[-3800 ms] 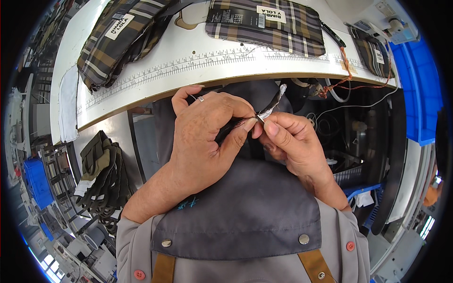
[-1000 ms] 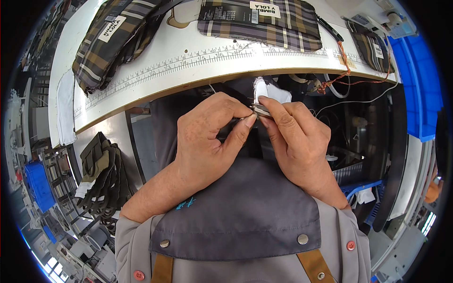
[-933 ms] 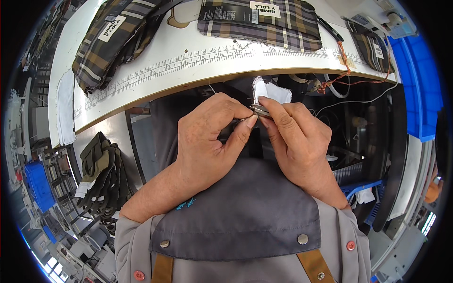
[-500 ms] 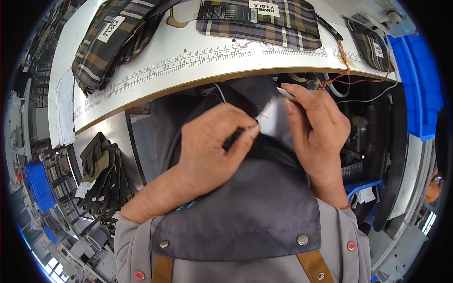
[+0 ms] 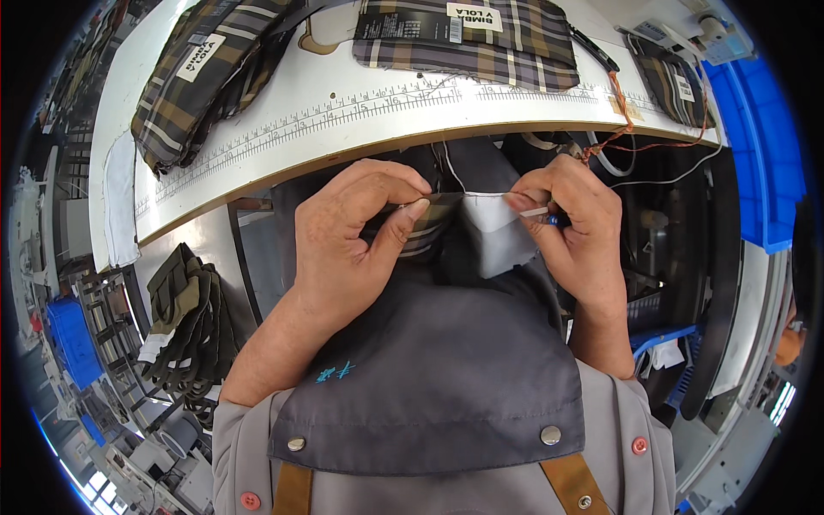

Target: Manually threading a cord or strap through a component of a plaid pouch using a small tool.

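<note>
Stretched between my two hands, just below the table's edge, is a piece of sewn fabric, with a plaid part (image 5: 422,233) on the left and a white part (image 5: 498,225) on the right. My left hand (image 5: 348,232) pinches the upper edge of the plaid part between thumb and forefinger. The right hand (image 5: 579,227) pinches the white part's top corner. Tucked in its fingers is a small tool (image 5: 534,212) with a metal blade and a blue end; the fingers hide the rest. A loose white thread (image 5: 452,163) runs up from the seam.
A white table (image 5: 360,142) with a printed ruler scale carries several plaid fabric pieces (image 5: 463,51). Black snips (image 5: 594,47) on an orange cord lie there too. Dark garment pieces (image 5: 189,313) hang at left; a blue bin (image 5: 755,154) stands at right. A dark grey apron (image 5: 429,369) covers my lap.
The plaid and white fabric has come into view, raised and pulled taut between my hands. My left hand has shifted left; the blade in the right hand now points left, lower among the fingers.
</note>
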{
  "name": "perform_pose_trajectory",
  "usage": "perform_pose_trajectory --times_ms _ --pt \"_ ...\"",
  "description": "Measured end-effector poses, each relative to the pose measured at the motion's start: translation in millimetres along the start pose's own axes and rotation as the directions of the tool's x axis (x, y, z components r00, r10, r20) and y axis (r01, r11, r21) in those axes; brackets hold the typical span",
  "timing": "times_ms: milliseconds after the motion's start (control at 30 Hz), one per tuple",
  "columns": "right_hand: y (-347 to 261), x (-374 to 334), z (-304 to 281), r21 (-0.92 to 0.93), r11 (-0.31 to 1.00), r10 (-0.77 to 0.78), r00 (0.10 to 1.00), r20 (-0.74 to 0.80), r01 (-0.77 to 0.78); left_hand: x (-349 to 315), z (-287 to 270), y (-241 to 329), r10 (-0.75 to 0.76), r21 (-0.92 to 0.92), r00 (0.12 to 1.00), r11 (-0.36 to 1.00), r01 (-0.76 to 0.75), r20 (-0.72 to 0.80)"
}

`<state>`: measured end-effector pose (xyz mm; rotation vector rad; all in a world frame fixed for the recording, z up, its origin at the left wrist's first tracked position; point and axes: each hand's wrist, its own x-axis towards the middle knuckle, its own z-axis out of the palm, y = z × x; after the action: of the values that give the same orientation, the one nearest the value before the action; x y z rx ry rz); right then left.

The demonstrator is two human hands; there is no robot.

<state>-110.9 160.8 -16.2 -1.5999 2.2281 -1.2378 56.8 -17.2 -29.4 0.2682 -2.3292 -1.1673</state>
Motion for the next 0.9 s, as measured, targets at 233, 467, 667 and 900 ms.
perform_pose_trajectory --times_ms 233,467,667,900 --pt "-5.3 -0.2 0.8 0.093 0.994 -0.067 0.997 0.045 0.063 13.5 -7.0 17.9 -0.077 0.076 0.988 0.995 0.068 0.136" --pt "-7.6 2.7 -8.9 0.122 0.986 -0.123 0.989 0.087 0.112 23.6 -3.9 3.8 0.151 0.042 0.956 0.985 -0.166 0.250" --pt "9.2 -2.4 1.7 -0.050 0.998 -0.032 0.996 -0.087 0.028 18.8 1.9 6.2 0.026 -0.087 0.951 0.996 0.001 0.309" --pt "-9.9 -6.5 14.9 -0.174 0.972 -0.183 0.975 -0.124 0.160 11.4 6.5 -1.3 -0.060 -0.208 0.980 0.973 0.100 0.192"
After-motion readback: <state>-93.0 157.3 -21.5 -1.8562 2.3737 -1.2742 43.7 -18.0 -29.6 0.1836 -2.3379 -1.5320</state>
